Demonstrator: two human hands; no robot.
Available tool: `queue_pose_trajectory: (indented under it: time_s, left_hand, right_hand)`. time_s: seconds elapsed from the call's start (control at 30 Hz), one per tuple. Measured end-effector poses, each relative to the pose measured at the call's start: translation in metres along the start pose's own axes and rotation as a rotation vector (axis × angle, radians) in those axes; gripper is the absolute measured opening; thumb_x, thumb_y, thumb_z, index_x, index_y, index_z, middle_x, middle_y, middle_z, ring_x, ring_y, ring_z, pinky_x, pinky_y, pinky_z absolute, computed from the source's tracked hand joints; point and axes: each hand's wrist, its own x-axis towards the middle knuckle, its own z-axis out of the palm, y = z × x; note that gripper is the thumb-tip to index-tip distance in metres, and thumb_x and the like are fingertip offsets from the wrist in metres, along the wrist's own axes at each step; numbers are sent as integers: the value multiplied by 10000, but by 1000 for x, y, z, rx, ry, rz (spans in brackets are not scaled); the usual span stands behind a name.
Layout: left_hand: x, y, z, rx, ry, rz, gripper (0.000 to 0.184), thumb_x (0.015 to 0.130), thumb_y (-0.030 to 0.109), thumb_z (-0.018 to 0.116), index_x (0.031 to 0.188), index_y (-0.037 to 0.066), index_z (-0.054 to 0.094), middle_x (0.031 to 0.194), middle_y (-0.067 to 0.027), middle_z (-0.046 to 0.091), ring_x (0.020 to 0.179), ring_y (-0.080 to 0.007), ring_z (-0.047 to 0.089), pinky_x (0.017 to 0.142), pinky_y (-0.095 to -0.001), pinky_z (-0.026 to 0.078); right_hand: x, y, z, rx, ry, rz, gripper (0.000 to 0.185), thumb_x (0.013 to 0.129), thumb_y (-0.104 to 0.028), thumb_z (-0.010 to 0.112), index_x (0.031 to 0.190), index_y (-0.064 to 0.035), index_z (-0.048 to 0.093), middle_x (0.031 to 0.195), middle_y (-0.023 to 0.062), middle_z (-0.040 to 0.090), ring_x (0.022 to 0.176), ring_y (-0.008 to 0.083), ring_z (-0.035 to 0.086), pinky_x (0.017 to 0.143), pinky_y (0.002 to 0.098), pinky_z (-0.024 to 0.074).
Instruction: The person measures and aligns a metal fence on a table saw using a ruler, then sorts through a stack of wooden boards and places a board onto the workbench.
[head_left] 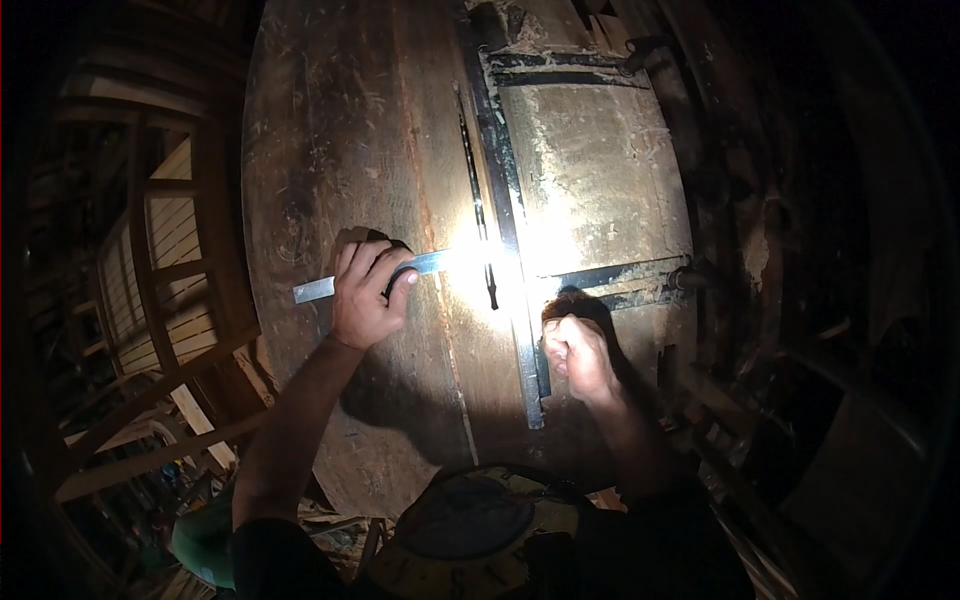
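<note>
My left hand (368,295) is closed over a flat metal ruler (315,290) lying crosswise on the wooden bench top. The ruler's far end runs into the glare of the light. A thin dark rod like a long drill bit (474,175) lies lengthwise on the wood just beyond that end. My right hand (578,355) is curled into a fist beside a long dark metal bar (508,200). Whatever those fingers hold, if anything, is hidden.
The worn wooden bench top (340,120) stretches ahead. Dark crossbars (620,275) branch off the long bar on the right. Timber frames (165,230) stand at the left, with a green rounded object (205,540) at lower left. Dark clutter lies at right.
</note>
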Motion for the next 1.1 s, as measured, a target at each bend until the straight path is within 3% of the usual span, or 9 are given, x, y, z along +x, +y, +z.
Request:
queue_pose_trajectory:
  time_s: [0.1, 0.23, 0.37, 0.5, 0.63, 0.7, 0.8, 1.0, 1.1]
  left_hand:
    - [1, 1, 0, -3, 1, -2, 182, 856, 139, 743, 1031, 94, 728, 1067, -92, 673, 959, -338, 601, 865, -446, 482]
    - [1, -1, 0, -6, 0, 10, 181, 853, 137, 745, 1028, 95, 727, 1060, -92, 672, 954, -339, 600, 851, -447, 485]
    - [1, 0, 1, -11, 4, 7, 177, 851, 137, 747, 1023, 99, 727, 1054, -91, 671, 948, -339, 598, 845, -448, 485]
    - [1, 2, -1, -1, -14, 4, 181, 853, 122, 761, 1020, 59, 738, 1031, -122, 674, 970, -334, 606, 863, -435, 491]
    - [1, 2, -1, -8, -4, 0, 181, 846, 117, 764, 1018, 64, 738, 1030, -120, 675, 972, -335, 607, 866, -436, 488]
    - [1, 2, -1, -7, -4, 2, 182, 843, 114, 764, 1017, 66, 738, 1029, -120, 675, 972, -335, 608, 867, -437, 487]
    - [1, 0, -1, 0, 3, 19, 182, 839, 124, 754, 1018, 102, 727, 1057, -91, 671, 944, -336, 598, 845, -443, 482]
    - [1, 1, 0, -6, 18, 21, 186, 832, 120, 755, 1016, 101, 727, 1052, -92, 666, 942, -338, 598, 846, -441, 479]
    - [1, 2, -1, -11, 18, 19, 186, 830, 121, 754, 1013, 102, 727, 1049, -93, 664, 940, -336, 598, 847, -441, 481]
  right_hand:
    - [0, -12, 5, -139, -135, 48, 382, 1038, -162, 474, 660, -125, 428, 664, -54, 401, 596, 58, 334, 557, 265, 267]
    - [-1, -10, 6, 65, -42, 36, 379, 1041, -169, 497, 669, -121, 444, 675, -61, 412, 605, 53, 337, 568, 258, 273]
    - [-3, -8, 3, -6, -116, 7, 300, 1042, -129, 499, 747, -94, 542, 691, -46, 440, 626, 64, 391, 587, 248, 312]
    - [-21, -18, 9, -57, 76, -316, 205, 1001, -62, 543, 803, -46, 593, 709, -22, 513, 642, 61, 460, 578, 244, 351]
    - [-61, -87, -32, -646, 218, -538, 74, 934, -1, 587, 884, -10, 640, 762, 34, 586, 632, 133, 518, 586, 285, 422]
    - [-66, -128, -40, -1178, 411, -735, 21, 935, -35, 645, 937, -18, 656, 836, 90, 631, 687, 210, 587, 636, 335, 482]
    - [-69, -176, -43, -1734, 502, -877, 116, 943, -112, 710, 1026, -41, 674, 952, 148, 687, 800, 290, 676, 711, 396, 540]
    - [-56, -181, -74, -1521, 710, -419, 261, 931, -156, 744, 1173, -82, 678, 1029, 156, 736, 944, 312, 743, 763, 418, 567]
    - [-42, -178, -123, -1316, 861, -332, 245, 945, -130, 702, 1184, -86, 669, 915, 135, 741, 886, 334, 750, 765, 406, 573]
